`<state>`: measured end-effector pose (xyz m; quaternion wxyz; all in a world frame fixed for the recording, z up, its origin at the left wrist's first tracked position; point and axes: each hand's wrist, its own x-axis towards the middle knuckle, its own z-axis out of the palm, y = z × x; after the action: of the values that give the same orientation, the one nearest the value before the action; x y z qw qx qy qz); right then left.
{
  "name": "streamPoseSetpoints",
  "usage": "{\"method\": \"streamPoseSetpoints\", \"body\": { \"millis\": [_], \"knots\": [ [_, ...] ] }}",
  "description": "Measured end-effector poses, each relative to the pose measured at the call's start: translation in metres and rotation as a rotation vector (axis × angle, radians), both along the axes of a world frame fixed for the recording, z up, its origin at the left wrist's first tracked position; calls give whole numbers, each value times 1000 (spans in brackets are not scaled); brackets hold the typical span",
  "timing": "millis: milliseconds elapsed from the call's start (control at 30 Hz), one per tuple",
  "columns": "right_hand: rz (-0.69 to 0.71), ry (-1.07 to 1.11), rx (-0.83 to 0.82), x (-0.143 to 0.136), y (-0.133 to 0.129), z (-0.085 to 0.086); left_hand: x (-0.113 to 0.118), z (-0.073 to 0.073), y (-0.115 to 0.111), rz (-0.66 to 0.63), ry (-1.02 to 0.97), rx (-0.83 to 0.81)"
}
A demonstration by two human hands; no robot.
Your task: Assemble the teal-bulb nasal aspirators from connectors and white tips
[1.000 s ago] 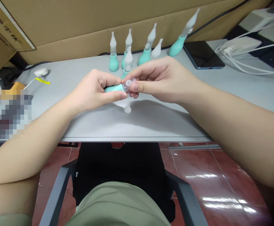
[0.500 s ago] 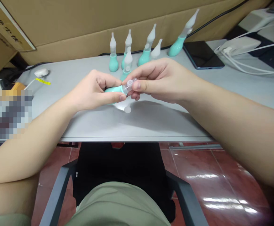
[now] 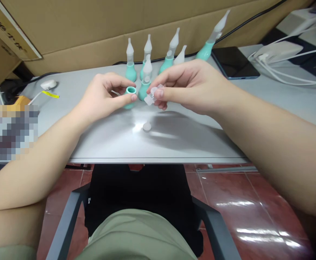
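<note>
Between thumb and fingers, my left hand [image 3: 103,95] grips a teal bulb [image 3: 130,104], its round mouth facing up. To the right of it, my right hand [image 3: 185,86] pinches a clear plastic connector [image 3: 150,98], apart from the bulb. A small whitish disc [image 3: 146,126] lies on the table below the hands. Behind them stand several teal bulbs with clear necks and white tips, among them one [image 3: 144,86] just right of the held bulb and one [image 3: 131,72] at the back. A white tip [image 3: 180,56] shows partly behind my right hand.
Farther right, another assembled bulb [image 3: 205,50] leans beside a dark phone [image 3: 235,62]. White cables [image 3: 280,74] and adapters lie at the right. A white object [image 3: 48,84] with a yellow-tagged cable is at the left. Cardboard [image 3: 79,29] rises behind the grey table [image 3: 106,144].
The clear connector has come out of the teal bulb. My left hand has moved left and tilted the bulb upright; my right hand has shifted slightly right with the connector.
</note>
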<state>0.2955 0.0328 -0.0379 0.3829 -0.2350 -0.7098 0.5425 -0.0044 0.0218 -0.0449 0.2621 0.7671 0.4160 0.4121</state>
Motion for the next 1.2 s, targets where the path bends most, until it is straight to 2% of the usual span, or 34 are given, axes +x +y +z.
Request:
{"method": "streamPoseSetpoints", "body": {
  "millis": [200,400,533,633,800,900,1033,1100,1200],
  "knots": [
    [30,-67,23,3,-1,-1,3,1,6,121,117,-18],
    [61,-183,45,3,2,-1,6,5,-2,215,225,-74],
    [85,-208,64,3,2,0,11,8,-6,220,276,-74],
    [72,-206,41,4,2,0,16,12,-9,228,316,-73],
    [72,-222,46,5,2,-2,18,21,-11,321,343,-90],
    [77,-221,51,5,3,-4,13,18,-5,333,338,-114],
    [75,-172,26,3,4,-7,2,4,11,308,287,-138],
    [59,-146,-5,1,4,-7,0,1,14,298,253,-94],
    [51,-121,-42,0,3,-8,1,5,6,258,184,99]
  ]
}}
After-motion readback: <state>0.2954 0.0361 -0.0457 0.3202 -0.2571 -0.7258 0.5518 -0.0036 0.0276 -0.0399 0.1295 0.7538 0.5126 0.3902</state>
